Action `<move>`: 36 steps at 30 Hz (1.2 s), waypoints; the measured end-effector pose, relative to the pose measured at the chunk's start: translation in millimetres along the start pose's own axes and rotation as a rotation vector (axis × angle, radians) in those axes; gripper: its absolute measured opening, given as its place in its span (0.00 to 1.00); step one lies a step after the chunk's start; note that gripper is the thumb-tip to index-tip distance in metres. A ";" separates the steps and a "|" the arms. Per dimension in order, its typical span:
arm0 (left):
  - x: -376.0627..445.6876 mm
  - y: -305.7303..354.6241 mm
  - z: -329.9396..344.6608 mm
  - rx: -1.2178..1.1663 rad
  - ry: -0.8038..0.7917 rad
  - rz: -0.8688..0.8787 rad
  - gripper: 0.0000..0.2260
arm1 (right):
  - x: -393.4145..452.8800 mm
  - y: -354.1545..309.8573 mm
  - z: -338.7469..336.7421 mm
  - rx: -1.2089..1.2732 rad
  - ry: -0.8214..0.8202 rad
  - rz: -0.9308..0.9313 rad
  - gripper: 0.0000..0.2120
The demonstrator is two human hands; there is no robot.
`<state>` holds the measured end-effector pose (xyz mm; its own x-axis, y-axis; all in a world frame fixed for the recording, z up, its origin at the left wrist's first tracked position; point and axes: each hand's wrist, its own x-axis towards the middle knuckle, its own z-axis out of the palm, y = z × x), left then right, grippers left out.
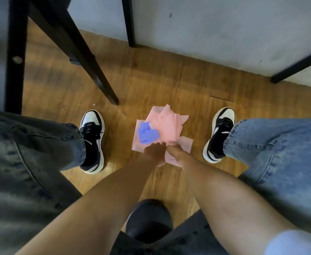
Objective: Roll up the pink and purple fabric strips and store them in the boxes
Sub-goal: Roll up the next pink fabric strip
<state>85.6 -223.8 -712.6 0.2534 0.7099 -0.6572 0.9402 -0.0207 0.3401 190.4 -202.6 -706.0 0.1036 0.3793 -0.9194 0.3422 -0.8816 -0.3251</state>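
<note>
Fingers of both hands touch near edge of pink strips on floor w/ purple strips; grip unclear.

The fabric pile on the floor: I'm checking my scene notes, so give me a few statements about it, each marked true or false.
1. The pink strips lie heaped on the wooden floor between two sneakers. True.
2. The purple fabric sits on the right edge of the pile. False: it is on the left part.
3. Both hands reach the near edge of the pile, the left hand beside the right hand. True.
4. A storage box stands next to the pile. False: no box is in view.
5. The strips are neatly rolled. False: they lie loose and overlapping.
</note>
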 end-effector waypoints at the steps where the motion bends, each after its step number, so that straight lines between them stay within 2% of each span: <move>1: 1.0 -2.9 -1.3 -0.010 -0.004 -0.002 0.16 | -4.7 -4.0 -1.5 0.038 -0.017 0.014 0.15; 3: 2.8 -6.7 -3.1 -0.015 -0.018 -0.023 0.15 | 2.0 -3.8 -3.9 0.112 -0.004 0.057 0.07; 7: 5.2 -13.9 -10.0 -0.028 -0.040 -0.069 0.20 | 10.2 -10.2 -1.0 0.165 0.305 -0.046 0.12; 9: 7.1 -15.8 -12.7 -0.043 -0.042 -0.115 0.25 | 5.2 -14.4 0.6 0.231 0.362 -0.078 0.11; 11: 6.8 -16.2 -14.4 -0.124 -0.029 -0.174 0.31 | 4.1 -18.5 2.2 0.347 0.269 -0.100 0.10; 13: 4.8 -16.8 -17.7 -0.212 0.037 -0.204 0.33 | -3.0 -27.4 2.1 0.513 0.069 -0.128 0.13; 15: 5.7 -17.8 -23.4 -0.273 0.154 -0.232 0.31 | -14.6 -42.4 -3.0 0.619 -0.105 -0.154 0.11; 17: 2.9 -17.9 -36.5 -0.350 0.294 -0.270 0.24 | -29.8 -60.2 -13.5 0.615 -0.229 -0.163 0.08; 20: -4.4 -19.0 -61.3 -0.373 0.460 -0.256 0.23 | -49.5 -87.4 -33.3 0.451 -0.323 -0.161 0.09; 22: -6.0 -20.3 -78.3 -0.393 0.543 -0.146 0.26 | -59.8 -105.2 -47.8 0.342 -0.374 -0.158 0.10; 24: -8.0 -22.0 -97.1 -0.458 0.569 -0.061 0.28 | -72.0 -121.6 -61.0 0.204 -0.405 -0.158 0.08; 26: -11.2 -24.1 -116.5 -0.486 0.557 0.053 0.23 | -85.2 -136.5 -71.4 0.028 -0.413 -0.193 0.05; 30: -34.0 -24.2 -169.3 -0.282 0.593 0.242 0.09 | -122.3 -165.6 -81.8 -0.195 -0.290 -0.342 0.08; 33: -54.7 -27.7 -207.6 -0.130 0.559 0.320 0.07 | -151.0 -185.9 -90.7 -0.463 -0.128 -0.519 0.07; 36: -82.1 -29.2 -241.5 -0.016 0.607 0.382 0.07 | -181.1 -199.2 -101.8 -0.748 -0.078 -0.678 0.09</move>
<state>-17.7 -111.5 -506.2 0.3888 0.9213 -0.0017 0.8062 -0.3393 0.4847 198.5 -67.1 -452.2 -0.3821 0.6918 -0.6127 0.8062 -0.0746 -0.5869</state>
